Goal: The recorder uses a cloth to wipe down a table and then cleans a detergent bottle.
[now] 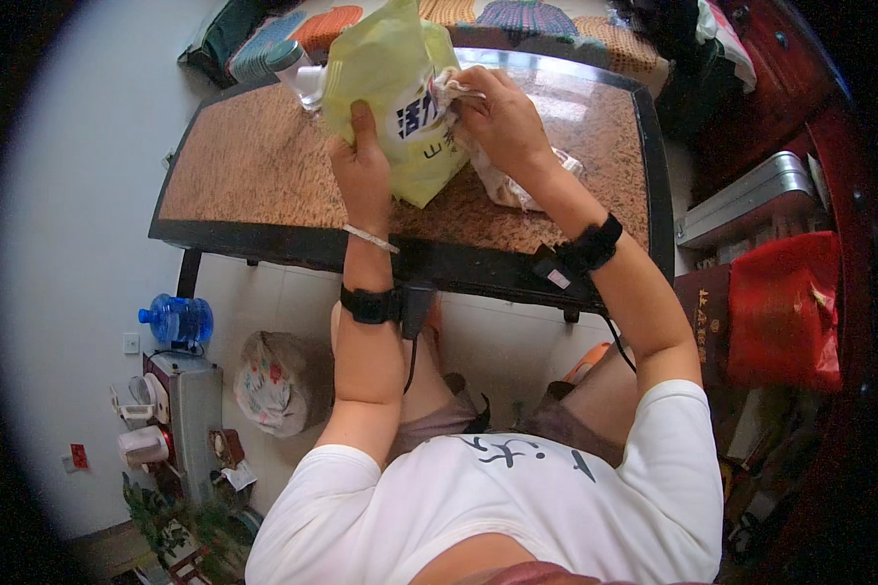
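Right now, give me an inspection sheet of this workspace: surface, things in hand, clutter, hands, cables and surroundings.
Surface: brown speckled table with a dark rim.
Things in hand: yellow-green bag, held upright; crumpled cloth at its opening, trailing onto the table.
Clutter: clear bottle behind the bag.
Hands: left hand grips the bag; right hand pinches the cloth.
Cables: black wristbands on both wrists, with cables hanging from them.
Surroundings: blue water jug, red bag, metal case.
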`<state>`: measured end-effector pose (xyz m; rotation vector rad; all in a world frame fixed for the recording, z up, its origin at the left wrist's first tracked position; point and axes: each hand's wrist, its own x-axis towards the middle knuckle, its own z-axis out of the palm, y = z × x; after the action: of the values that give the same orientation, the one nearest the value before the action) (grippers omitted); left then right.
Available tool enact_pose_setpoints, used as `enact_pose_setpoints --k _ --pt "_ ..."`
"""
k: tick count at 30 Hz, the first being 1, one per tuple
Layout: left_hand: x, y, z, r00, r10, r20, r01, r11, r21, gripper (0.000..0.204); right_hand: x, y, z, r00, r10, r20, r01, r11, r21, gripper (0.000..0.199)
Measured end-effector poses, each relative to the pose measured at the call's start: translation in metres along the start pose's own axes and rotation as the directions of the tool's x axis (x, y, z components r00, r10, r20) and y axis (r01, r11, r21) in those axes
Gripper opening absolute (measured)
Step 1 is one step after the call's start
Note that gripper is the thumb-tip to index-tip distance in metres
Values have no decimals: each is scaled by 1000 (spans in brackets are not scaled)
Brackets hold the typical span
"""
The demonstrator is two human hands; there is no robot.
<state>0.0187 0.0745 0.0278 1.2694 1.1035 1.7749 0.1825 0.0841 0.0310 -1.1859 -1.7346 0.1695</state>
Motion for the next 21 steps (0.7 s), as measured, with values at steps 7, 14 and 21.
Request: enact_pose_setpoints --k 7,14,21 --pt "0 5 3 998 37 -53 -36 999 20 43 -13 14 17 999 -16 -33 15 1000 -18 23" --pt "0 -1 -1 999 34 -25 -33 998 53 43 -23 18 16 1000 11 13 -9 994 -105 25" --pt "-1 5 -1 994 112 -15 -109 986 128 39 -35 25 5 988 102 114 -74 970 -231 24"
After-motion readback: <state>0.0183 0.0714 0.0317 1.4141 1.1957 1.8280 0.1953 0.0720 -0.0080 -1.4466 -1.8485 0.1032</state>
